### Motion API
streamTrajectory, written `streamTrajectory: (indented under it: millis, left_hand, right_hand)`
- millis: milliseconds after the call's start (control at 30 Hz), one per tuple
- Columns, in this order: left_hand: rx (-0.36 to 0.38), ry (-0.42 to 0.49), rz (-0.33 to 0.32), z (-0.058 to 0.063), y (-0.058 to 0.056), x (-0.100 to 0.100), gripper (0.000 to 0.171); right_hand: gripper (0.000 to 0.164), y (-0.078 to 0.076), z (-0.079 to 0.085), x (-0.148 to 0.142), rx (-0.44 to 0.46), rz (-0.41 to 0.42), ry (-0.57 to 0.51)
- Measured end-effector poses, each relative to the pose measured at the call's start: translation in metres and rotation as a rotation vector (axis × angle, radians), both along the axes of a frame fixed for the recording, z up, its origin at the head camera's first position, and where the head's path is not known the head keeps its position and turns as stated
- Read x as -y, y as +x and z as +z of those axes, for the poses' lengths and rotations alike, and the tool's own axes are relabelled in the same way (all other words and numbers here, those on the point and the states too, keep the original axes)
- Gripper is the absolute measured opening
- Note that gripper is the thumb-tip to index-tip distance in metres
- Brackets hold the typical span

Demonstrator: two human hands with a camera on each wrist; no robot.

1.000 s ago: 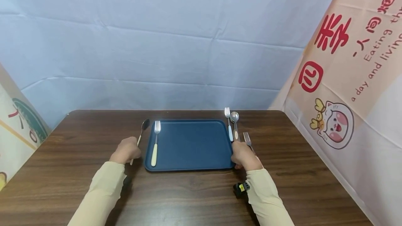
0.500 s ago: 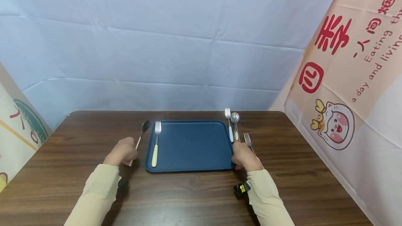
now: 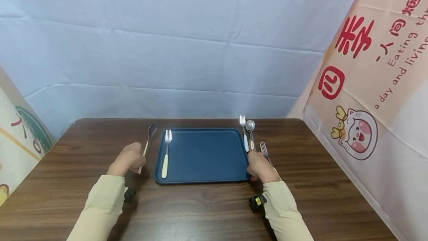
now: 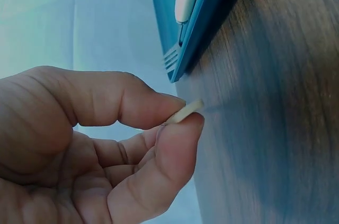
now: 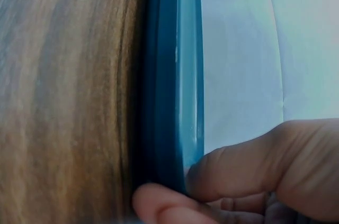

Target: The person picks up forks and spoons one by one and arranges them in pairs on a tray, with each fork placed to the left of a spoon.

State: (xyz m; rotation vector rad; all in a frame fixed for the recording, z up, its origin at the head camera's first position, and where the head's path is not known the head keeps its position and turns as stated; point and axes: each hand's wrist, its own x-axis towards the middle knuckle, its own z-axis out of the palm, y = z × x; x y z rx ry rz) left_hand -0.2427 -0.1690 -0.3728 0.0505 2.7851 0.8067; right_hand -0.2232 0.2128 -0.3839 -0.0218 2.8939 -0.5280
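Tabletop [image 3: 200,211] stretches left from the left hand [image 3: 128,157] to the table's side edge, while a narrow strip of wood runs between that hand and the tray [image 3: 207,155]. Wood also spreads right of the right hand [image 3: 259,164] and on the near side of both; beyond them, a pale cloth [image 3: 167,47] hangs behind the table's far edge. The left hand's fingertips are together, pinching the light handle of a spoon [image 3: 152,129] whose dark bowl points away beyond the hand, apart from the tray; whether the bowl touches the wood I cannot tell. The right hand is clamped on the tray's near right corner, digits on either side of the rim. In the tray, along the side nearest the left hand, lies a cream-handled fork [image 3: 165,159], tines away. Just beyond the right hand, by the tray's right rim, are a blue-handled fork [image 3: 246,143], a silver spoon [image 3: 250,125] and another fork [image 3: 264,148], partly hidden.
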Motion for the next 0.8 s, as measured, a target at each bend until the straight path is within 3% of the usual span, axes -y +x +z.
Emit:
streamTrajectory:
  millis: [267,800]
  left_hand:
    - [0.004,-0.009,0.025,-0.001,0.0,-0.008,0.003]
    - [-0.018,-0.002,0.023,-0.008,-0.004,-0.043,0.022]
  right_hand:
    - [0.012,0.0,-0.003,-0.001,-0.025,0.01,-0.009]
    - [0.008,-0.004,-0.004,-0.001,0.0,-0.016,0.022]
